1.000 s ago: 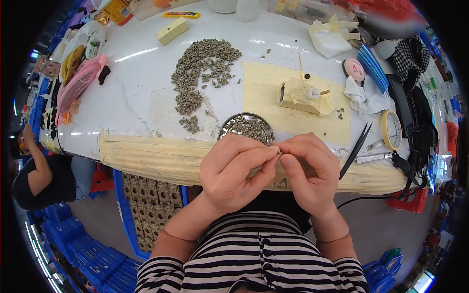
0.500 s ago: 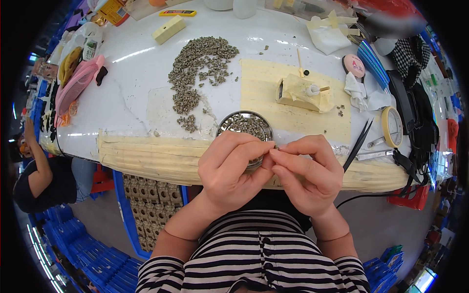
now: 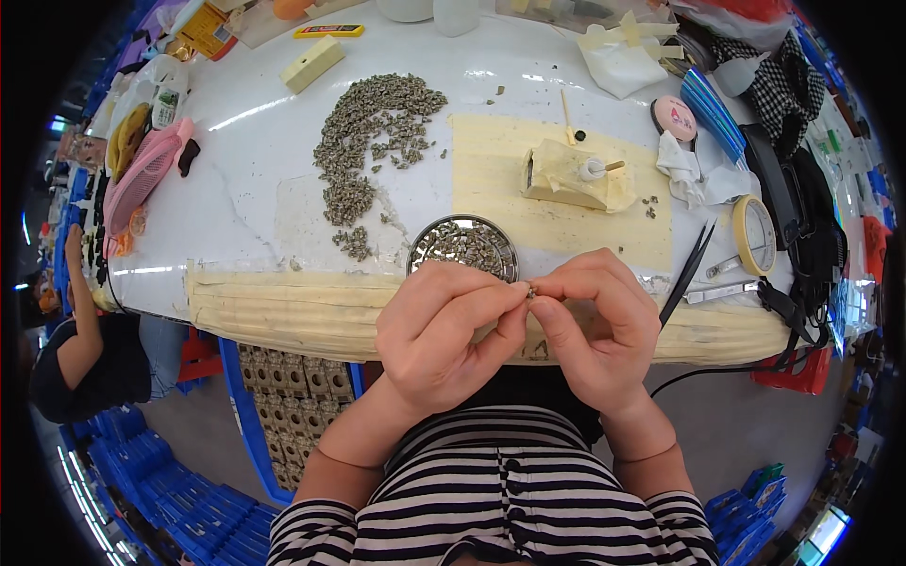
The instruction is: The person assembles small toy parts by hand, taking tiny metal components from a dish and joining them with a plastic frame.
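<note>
Where the fingertips of both bare hands meet, just beyond the near edge of the work surface, a tiny grey metallic piece (image 3: pixel 531 293) is held, its shape mostly hidden. On one side, the left hand (image 3: pixel 453 330) pinches it with thumb and forefinger closed together, the other fingers curled. Facing it, the right hand (image 3: pixel 602 325) has its thumb and forefinger tips drawn in on the same piece, a gap showing behind them.

Just past the left hand's knuckles stands a round, shiny metal dish (image 3: pixel 411 257) with many small grey metal parts (image 3: pixel 462 243) in it. Beyond and to the left, a loose curved heap of similar grey parts (image 3: pixel 349 160) lies on the glossy white table (image 3: pixel 236 179). To the right of the dish, a boxy block wrapped in cream tape (image 3: pixel 563 179) sits on a flat yellowish sheet (image 3: pixel 481 212). Near the right hand lie slim black tweezers (image 3: pixel 687 276) and, farther right, a cream roll of tape (image 3: pixel 744 250). Below the table's left half, a blue plastic crate (image 3: pixel 247 415) holds rows of metallic blocks (image 3: pixel 293 377).
</note>
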Demonstrator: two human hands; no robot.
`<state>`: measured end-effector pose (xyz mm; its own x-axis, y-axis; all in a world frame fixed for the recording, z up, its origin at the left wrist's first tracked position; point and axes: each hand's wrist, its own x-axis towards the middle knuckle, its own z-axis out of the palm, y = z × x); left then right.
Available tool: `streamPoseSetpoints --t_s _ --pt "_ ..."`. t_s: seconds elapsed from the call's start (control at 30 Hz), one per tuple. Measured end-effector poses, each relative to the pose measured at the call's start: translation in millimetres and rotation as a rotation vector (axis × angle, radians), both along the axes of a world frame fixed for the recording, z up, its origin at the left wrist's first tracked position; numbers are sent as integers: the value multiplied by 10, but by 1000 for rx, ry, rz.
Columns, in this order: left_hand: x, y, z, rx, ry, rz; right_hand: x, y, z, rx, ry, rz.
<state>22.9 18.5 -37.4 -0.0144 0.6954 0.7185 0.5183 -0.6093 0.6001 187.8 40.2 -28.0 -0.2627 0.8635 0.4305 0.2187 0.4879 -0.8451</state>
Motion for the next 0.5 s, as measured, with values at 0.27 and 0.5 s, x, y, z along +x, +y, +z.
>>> streamPoseSetpoints --t_s 0.27,0.5 --pt "12 -1 -4 -40 -23 39 -47 -21 0 184 -48 -60" --pt "14 -3 -11 -56 -25 67 -70 -30 -7 251 -108 -90"
